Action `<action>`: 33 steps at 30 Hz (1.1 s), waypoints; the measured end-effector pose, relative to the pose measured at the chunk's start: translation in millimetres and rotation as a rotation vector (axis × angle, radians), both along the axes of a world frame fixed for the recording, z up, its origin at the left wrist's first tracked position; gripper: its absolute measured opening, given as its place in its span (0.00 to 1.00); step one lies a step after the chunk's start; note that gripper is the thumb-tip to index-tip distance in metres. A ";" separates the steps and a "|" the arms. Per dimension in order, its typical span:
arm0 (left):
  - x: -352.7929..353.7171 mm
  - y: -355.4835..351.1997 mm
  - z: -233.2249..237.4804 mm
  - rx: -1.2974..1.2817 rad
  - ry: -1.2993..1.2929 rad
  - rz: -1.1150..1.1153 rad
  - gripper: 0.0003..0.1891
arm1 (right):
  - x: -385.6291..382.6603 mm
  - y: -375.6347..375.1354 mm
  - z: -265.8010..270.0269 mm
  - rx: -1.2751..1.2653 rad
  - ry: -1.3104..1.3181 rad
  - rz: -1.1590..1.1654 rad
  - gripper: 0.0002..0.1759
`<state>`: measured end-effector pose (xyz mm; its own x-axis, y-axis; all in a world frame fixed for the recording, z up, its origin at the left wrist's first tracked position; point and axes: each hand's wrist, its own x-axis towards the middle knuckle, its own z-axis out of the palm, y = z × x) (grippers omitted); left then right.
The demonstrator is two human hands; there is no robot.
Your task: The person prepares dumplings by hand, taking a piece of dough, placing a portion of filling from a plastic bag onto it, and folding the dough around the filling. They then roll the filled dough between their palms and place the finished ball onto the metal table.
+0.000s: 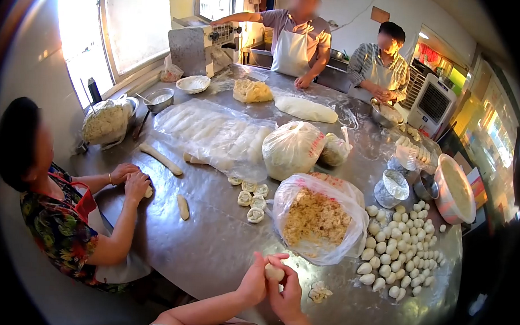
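Near the table's front edge, a round pale dough ball (274,272) sits between my two hands. My left hand (253,284) curls round its left side, and my right hand (287,290) closes round it from the right, fingertips meeting at the top. Just right of my hands lies a small crumbly lump of dough (320,292). Beyond them is an open plastic bag of tan crumbly filling (315,219). A large group of white dough balls (397,247) covers the table to the right. Several small flat dough pieces (252,198) lie left of the bag.
At left, a co-worker's hands (134,181) press dough near dough strips (160,159). Plastic-covered dough (215,132) and a tied bag (293,149) occupy the middle. A metal cup (392,189) and pink tub (455,189) stand right. Two people work at the far side beside a dough machine (190,48).
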<state>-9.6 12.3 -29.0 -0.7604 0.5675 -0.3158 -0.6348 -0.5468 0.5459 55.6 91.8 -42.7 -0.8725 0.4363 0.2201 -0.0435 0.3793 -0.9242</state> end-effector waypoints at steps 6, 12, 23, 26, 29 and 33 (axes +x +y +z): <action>3.4 -6.0 -8.8 -0.063 0.313 -0.074 0.19 | 16.3 13.9 -6.9 -0.443 -0.169 0.209 0.26; 2.2 -12.2 -47.5 -0.168 0.543 -0.154 0.17 | 5.7 -2.5 1.3 0.029 0.145 0.059 0.27; 5.5 -9.0 -30.9 -0.298 0.733 -0.246 0.20 | 18.2 13.5 -23.7 -0.416 -0.153 0.250 0.33; 5.2 -13.6 -34.6 -0.356 0.502 -0.334 0.24 | 15.8 17.3 -3.8 -0.497 -0.352 0.135 0.31; -1.9 -7.5 -58.3 -0.432 0.557 -0.172 0.27 | 21.7 57.9 -10.4 -0.853 -0.480 0.085 0.27; -32.8 -24.8 -53.6 -0.675 0.493 0.015 0.27 | 28.0 158.1 -5.1 -1.252 0.024 -0.290 0.35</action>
